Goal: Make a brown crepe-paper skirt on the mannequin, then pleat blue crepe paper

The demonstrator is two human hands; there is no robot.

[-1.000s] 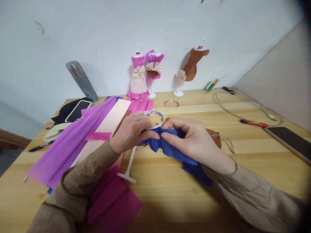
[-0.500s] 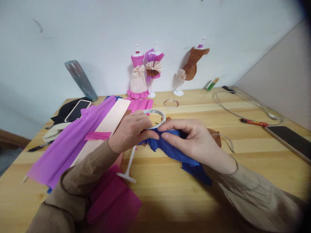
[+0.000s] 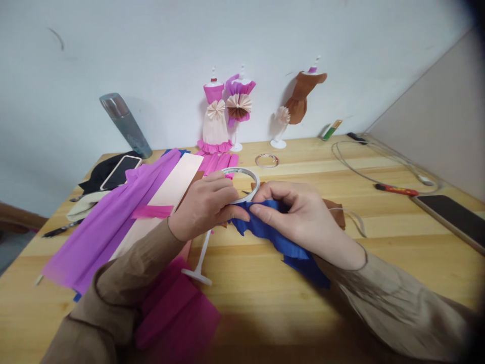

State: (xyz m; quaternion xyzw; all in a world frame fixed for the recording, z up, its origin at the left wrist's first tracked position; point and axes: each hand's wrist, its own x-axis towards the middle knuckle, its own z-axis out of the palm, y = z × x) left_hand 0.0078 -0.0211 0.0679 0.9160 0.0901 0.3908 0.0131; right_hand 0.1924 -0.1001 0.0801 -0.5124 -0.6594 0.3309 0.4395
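Observation:
My left hand is closed, its thumb pressing the gathered edge of a strip of blue crepe paper against a roll of tape. The white roll stands out beyond my fingertips. Close beside it, my right hand pinches the same blue edge between thumb and forefinger. The rest of the strip hangs ruffled below my right hand. Under my left wrist, a small white stand shows its foot and stem; its upper end is hidden behind my hand.
Purple crepe paper and magenta crepe paper lie at left. Several mini mannequins in paper dresses, including a brown dress, stand by the wall. A spray bottle leans there. A phone and a cable lie at right.
My right fingertips have shifted slightly along the blue edge, and the tape roll is tilted a little more into view. Both hands keep their hold.

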